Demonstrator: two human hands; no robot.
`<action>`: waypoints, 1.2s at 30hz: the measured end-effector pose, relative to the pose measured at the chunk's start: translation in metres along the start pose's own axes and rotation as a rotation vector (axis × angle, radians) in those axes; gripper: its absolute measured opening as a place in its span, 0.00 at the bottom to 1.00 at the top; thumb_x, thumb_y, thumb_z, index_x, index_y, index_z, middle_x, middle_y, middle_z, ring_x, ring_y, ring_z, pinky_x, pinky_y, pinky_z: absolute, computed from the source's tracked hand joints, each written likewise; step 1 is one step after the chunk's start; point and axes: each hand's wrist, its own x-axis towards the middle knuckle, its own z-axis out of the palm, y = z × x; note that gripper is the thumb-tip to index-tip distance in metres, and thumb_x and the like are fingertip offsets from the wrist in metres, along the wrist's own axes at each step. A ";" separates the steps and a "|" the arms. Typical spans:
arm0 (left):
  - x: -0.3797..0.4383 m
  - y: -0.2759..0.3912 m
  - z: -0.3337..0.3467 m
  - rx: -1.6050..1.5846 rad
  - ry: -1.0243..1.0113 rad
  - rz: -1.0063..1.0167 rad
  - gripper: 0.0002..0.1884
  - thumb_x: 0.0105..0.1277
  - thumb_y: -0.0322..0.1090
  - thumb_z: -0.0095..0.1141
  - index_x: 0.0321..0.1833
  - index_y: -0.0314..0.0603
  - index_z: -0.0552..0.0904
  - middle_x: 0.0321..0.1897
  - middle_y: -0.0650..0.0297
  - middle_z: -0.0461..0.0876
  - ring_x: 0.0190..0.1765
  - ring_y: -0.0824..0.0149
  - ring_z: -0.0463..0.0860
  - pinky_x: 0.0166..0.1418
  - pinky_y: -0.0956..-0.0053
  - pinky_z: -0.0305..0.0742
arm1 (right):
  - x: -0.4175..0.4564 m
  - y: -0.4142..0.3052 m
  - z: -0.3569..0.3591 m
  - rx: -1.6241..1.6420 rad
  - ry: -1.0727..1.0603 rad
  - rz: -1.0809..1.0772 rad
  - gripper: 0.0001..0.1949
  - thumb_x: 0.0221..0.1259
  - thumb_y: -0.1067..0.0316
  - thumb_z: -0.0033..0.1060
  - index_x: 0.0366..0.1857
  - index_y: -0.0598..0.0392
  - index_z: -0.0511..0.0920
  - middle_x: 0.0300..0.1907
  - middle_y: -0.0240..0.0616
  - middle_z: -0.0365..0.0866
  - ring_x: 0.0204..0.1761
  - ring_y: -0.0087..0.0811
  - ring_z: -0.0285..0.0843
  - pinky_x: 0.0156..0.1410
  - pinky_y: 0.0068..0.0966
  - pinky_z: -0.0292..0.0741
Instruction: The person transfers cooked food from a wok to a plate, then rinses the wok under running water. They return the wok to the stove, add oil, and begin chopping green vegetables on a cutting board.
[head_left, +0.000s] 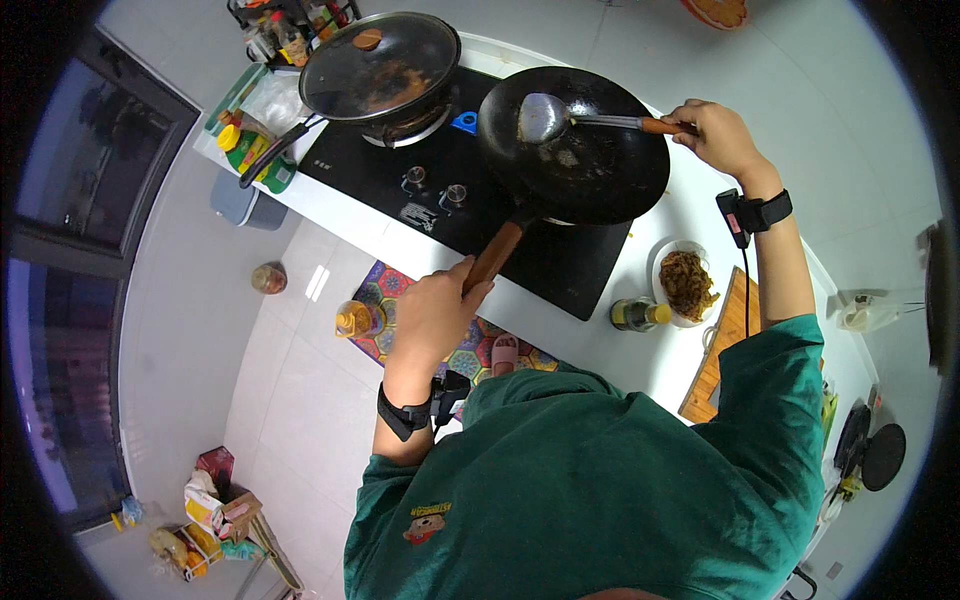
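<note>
My left hand (435, 309) grips the wooden handle of a black wok (600, 176), which sits tilted over the right side of the black glass hob (480, 217). My right hand (716, 139) holds the wooden end of a metal wok spatula (545, 120), whose blade is over the wok's inside, near its left wall. The wok holds no food that I can make out, only an oily sheen and a pale patch at its bottom. At the right of the hob, a white plate (658, 281) bears browned cooked food (684, 283).
A glass-lidded pan (375, 75) stands on the left burner, its handle pointing towards me. Beside the plate are a dark bottle with a yellow cap (637, 314) and a wooden cutting board (724, 345). A green bottle with a yellow cap (259, 161) stands at the counter's left end.
</note>
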 end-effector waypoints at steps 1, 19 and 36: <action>0.000 0.001 -0.001 -0.003 -0.010 -0.006 0.20 0.66 0.48 0.58 0.56 0.47 0.82 0.30 0.50 0.85 0.35 0.50 0.85 0.39 0.60 0.77 | 0.001 -0.007 -0.004 -0.009 0.012 -0.026 0.11 0.53 0.68 0.67 0.42 0.50 0.84 0.38 0.38 0.84 0.38 0.44 0.81 0.44 0.38 0.76; -0.004 -0.004 -0.006 -0.029 0.031 0.008 0.21 0.64 0.46 0.60 0.55 0.42 0.83 0.35 0.49 0.85 0.38 0.49 0.85 0.42 0.61 0.79 | -0.058 -0.025 -0.055 -0.115 0.077 0.013 0.10 0.53 0.70 0.66 0.40 0.49 0.85 0.34 0.37 0.81 0.36 0.43 0.80 0.41 0.36 0.75; -0.015 -0.029 -0.016 -0.222 0.010 -0.022 0.21 0.66 0.46 0.59 0.56 0.39 0.82 0.27 0.53 0.86 0.33 0.56 0.86 0.37 0.66 0.78 | -0.065 -0.009 -0.048 0.304 -0.370 0.291 0.12 0.50 0.74 0.70 0.41 0.57 0.86 0.34 0.39 0.87 0.35 0.33 0.82 0.44 0.29 0.76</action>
